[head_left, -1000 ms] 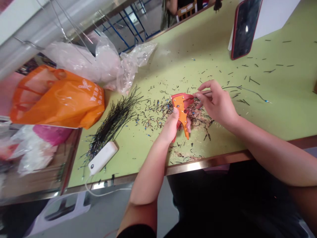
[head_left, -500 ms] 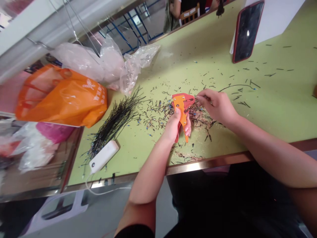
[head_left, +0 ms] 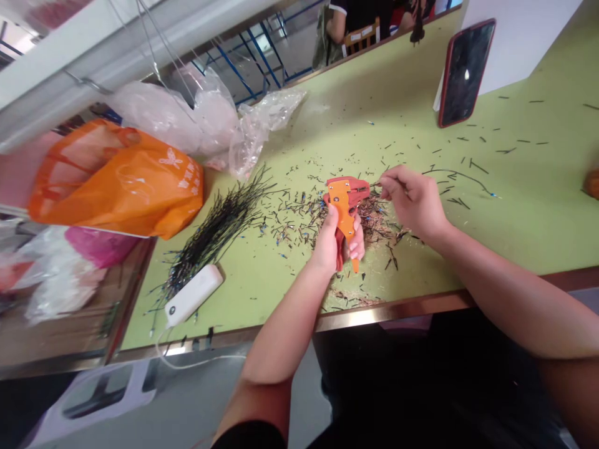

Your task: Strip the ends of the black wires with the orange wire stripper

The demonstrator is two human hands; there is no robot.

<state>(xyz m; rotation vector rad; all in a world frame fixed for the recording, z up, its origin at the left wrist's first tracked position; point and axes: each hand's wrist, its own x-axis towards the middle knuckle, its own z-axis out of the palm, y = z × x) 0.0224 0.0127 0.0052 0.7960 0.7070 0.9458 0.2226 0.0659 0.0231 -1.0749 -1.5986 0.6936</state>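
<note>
My left hand (head_left: 334,243) is wrapped round the handles of an orange and red wire stripper (head_left: 344,202), jaws pointing away from me. My right hand (head_left: 412,199) pinches a thin black wire (head_left: 461,176) just right of the jaws; the wire trails off to the right over the green table (head_left: 515,218) and ends in a small blue tip. Cut bits of black sleeve and copper strands (head_left: 374,224) lie scattered under and around both hands.
A bundle of black wires (head_left: 215,227) lies left of the tool, a white power bank (head_left: 189,304) with a cable near the front edge. An orange bag (head_left: 121,181) and clear plastic bags (head_left: 196,121) sit far left. A red-cased phone (head_left: 463,72) leans at the back.
My right hand has closed into a pinch on the wire and drawn slightly right of the jaws. My left hand has squeezed the stripper's handles closer. The view has shifted a little.
</note>
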